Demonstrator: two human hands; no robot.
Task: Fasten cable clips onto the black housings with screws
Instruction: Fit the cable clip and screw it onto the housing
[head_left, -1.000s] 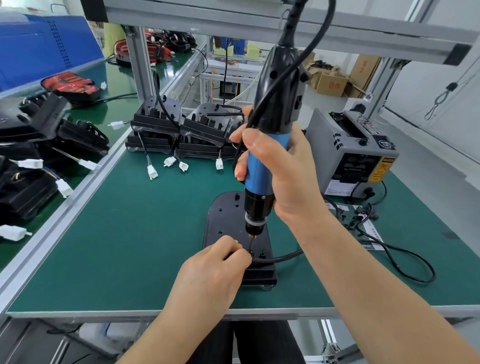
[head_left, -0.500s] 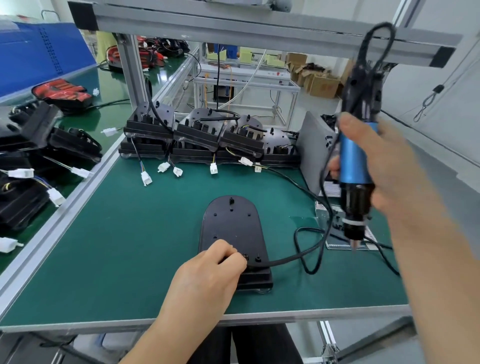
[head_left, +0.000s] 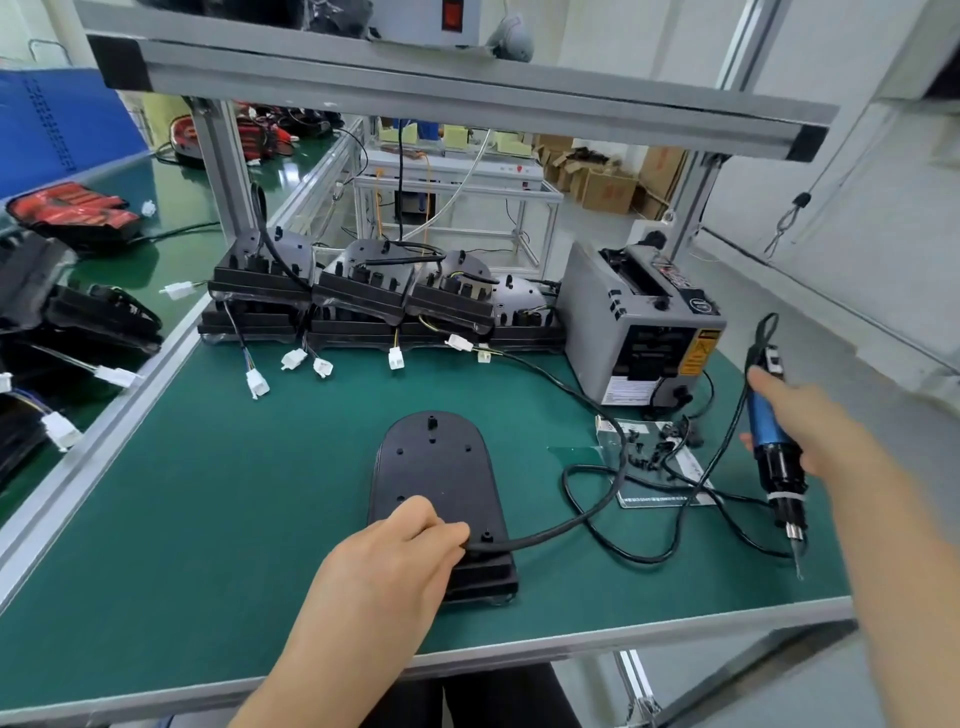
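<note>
One black housing (head_left: 436, 467) lies flat on the green mat (head_left: 208, 493), with its rounded end pointing away from the person. The left hand (head_left: 384, 566) rests on the near end of this housing. Its fingers are curled, and thumb and forefinger pinch the black cable (head_left: 550, 530) at the point where it meets the housing. What lies under the fingers is hidden. From the housing the cable runs out to the right and loops across the mat.

Well to the right of the housing, the right hand (head_left: 810, 431) is closed around the blue body of the electric screwdriver (head_left: 769, 447). The tool is held nearly upright above the mat edge, bit downward, and is clear of the housing.

Between the housing and the screwdriver lies a clear sheet (head_left: 654, 499) carrying small black parts (head_left: 649, 452), too small to identify. A grey tape dispenser (head_left: 639, 332) stands beyond the housing and to its right. Directly beyond the housing, a row of stacked housings (head_left: 363, 296) lines the back of the mat, with white connectors (head_left: 397, 357) hanging from their wires toward the housing.
</note>
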